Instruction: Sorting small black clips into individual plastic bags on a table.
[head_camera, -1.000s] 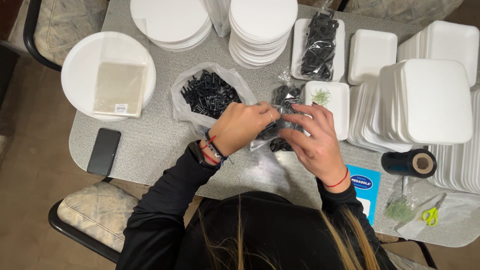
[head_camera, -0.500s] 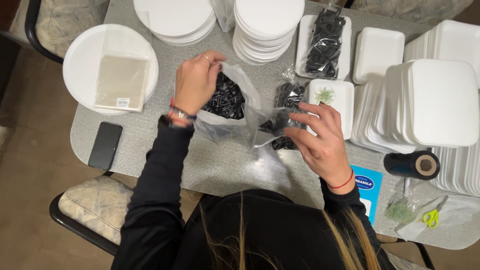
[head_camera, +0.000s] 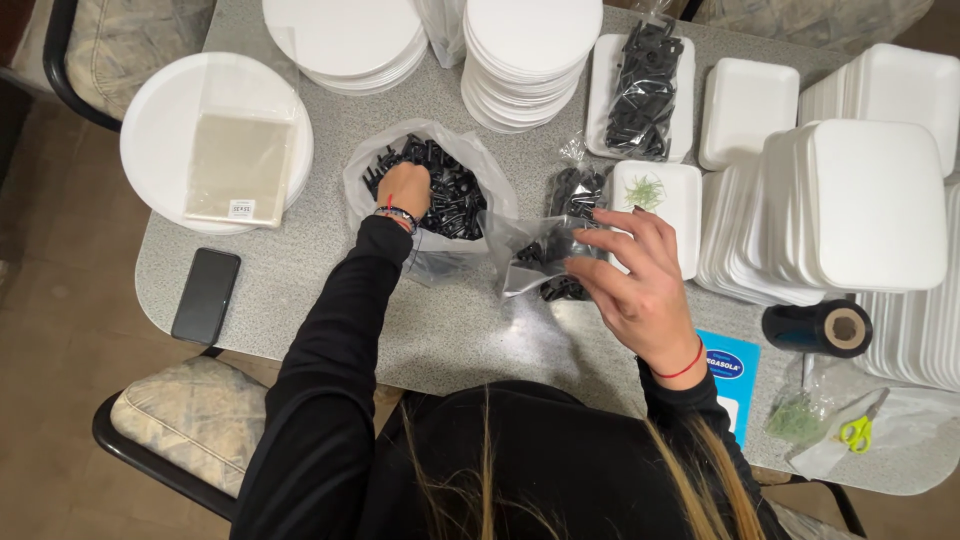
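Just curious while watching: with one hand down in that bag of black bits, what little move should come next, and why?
Probably close the left hand on a few black pieces and carry them to the small clear bag. That hand is already in the open big bag, and the right hand holds the small one up beside it.

My left arm stretches forward, nearly straight, in a black sleeve that ends at the wrist, where I wear a dark band and a red thread. My left hand (head_camera: 404, 190) points away from me, back up, fingers curled down and hidden. My right arm is bent, forearm angled inward. My right hand (head_camera: 640, 290) is raised, back up, thumb and fingers pinched in a light grip, a red band on the wrist.
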